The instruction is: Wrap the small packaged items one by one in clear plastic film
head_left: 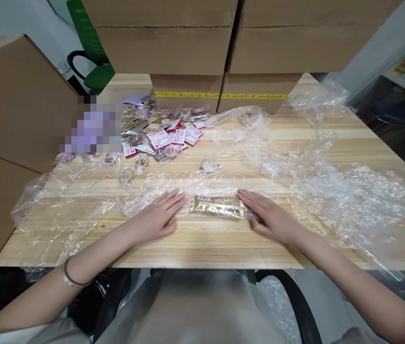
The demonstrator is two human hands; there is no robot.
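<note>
A gold foil packet (217,207) with a barcode label lies on clear bubble wrap (152,187) near the table's front edge. My left hand (161,212) rests flat on the wrap, left of the packet and apart from it, fingers stretched out. At the packet's right end lies my right hand (265,215), fingers extended, pressing on the wrap there; whether it touches the packet itself I cannot tell. Just beyond the packet sits a small clear-wrapped item (209,166), its contents too small to make out.
A heap of small packaged goods with red-and-white cards (159,138) lies at the back left. Cardboard boxes (188,86) are stacked along the back, and another large box (19,95) stands at the left. Loose bubble wrap (353,200) covers the table's (202,251) right side.
</note>
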